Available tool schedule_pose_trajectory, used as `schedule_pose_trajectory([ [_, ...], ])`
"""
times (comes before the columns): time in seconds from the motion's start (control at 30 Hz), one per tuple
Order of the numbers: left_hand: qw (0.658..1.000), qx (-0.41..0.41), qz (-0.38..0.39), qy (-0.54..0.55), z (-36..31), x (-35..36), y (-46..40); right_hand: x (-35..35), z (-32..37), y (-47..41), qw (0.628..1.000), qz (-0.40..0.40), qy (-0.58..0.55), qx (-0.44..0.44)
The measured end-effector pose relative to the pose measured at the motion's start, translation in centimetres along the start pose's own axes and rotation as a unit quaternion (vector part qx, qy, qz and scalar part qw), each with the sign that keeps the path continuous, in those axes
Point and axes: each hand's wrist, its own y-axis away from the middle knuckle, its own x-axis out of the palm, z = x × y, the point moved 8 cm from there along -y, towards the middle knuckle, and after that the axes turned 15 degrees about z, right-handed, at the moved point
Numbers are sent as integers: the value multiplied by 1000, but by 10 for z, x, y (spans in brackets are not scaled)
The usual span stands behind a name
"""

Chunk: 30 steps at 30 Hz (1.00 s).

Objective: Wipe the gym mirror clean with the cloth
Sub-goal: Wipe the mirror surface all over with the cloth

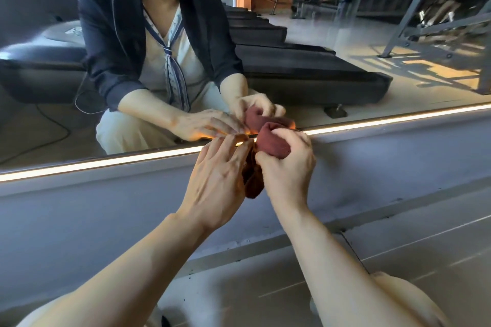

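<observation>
The gym mirror [332,34] fills the upper half of the view, and a lit strip [106,163] runs along its bottom edge. A dark red cloth [272,142] is bunched up right at that edge. My right hand [288,164] grips the bunched top of the cloth with curled fingers and thumb. My left hand [216,180] lies beside it, its straight fingers touching the cloth and the mirror's lower edge. A loose end of the cloth hangs down between the two hands. Both hands and the cloth are reflected in the glass.
Below the mirror a grey wall panel [106,220] slopes down to a pale tiled floor [425,260]. The glass reflects a crouching person in a headset, black treadmills [305,69] and a metal rack [438,8].
</observation>
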Motion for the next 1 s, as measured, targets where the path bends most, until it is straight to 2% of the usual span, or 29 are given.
schedule_pose_trajectory([
  [0.1,1000,-12,5,-21,5,-2,4,-34,-7,-9,989,-150,5,8],
  [0.17,1000,-18,6,-24,9,-4,8,-47,-19,-14,979,-200,-2,29],
  [0.23,1000,-17,5,-22,11,-4,11,-36,-25,-15,985,-169,-3,32],
  [0.37,1000,-8,-3,-16,16,-6,15,18,3,3,997,-27,25,-71],
  [0.43,1000,-7,-10,-2,16,-7,16,29,9,7,996,22,23,-87],
  [0.47,1000,-11,-10,-3,16,-8,17,24,7,6,997,6,21,-77],
  [0.57,999,-24,-11,-17,21,-9,21,-14,-14,2,991,-132,0,15],
  [0.63,999,-28,-10,-20,26,-10,24,-20,-29,-1,986,-140,-4,85],
  [0.7,999,-31,-7,-25,28,-11,27,-5,-25,1,994,-78,26,69],
  [0.8,999,-37,6,-29,30,-8,30,29,-10,20,995,75,54,27],
  [0.83,999,-36,9,-25,31,-7,30,32,-9,25,993,93,59,29],
  [0.87,999,-36,6,-23,32,-8,31,26,-9,27,995,71,61,38],
  [0.97,999,-51,-9,-10,39,-17,38,-12,4,10,992,-87,40,86],
  [1.0,998,-59,-14,-3,41,-23,40,-19,12,-1,989,-110,36,91],
])
